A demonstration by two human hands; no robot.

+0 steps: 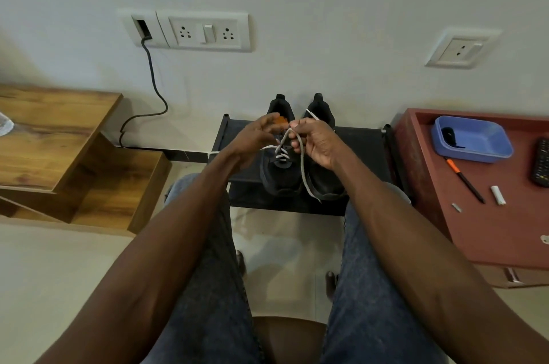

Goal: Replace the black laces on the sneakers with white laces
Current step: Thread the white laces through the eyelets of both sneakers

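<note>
Two black sneakers stand side by side on a low black rack [364,149], heels toward the wall. A white lace [303,169] is threaded through the lower eyelets of the left sneaker [279,177]. My right hand [316,143] pinches one strand of this lace, and its loose end trails down over the right sneaker [325,182]. My left hand [257,137] is curled at the left sneaker's upper eyelets, with another strand running out leftward beneath it; what its fingertips hold is hidden.
A red-brown table [487,232] on the right holds a blue tray [472,139], a pen and small white items. A wooden shelf unit [59,137] stands on the left. A cable [153,84] hangs from a wall socket. My knees flank the rack.
</note>
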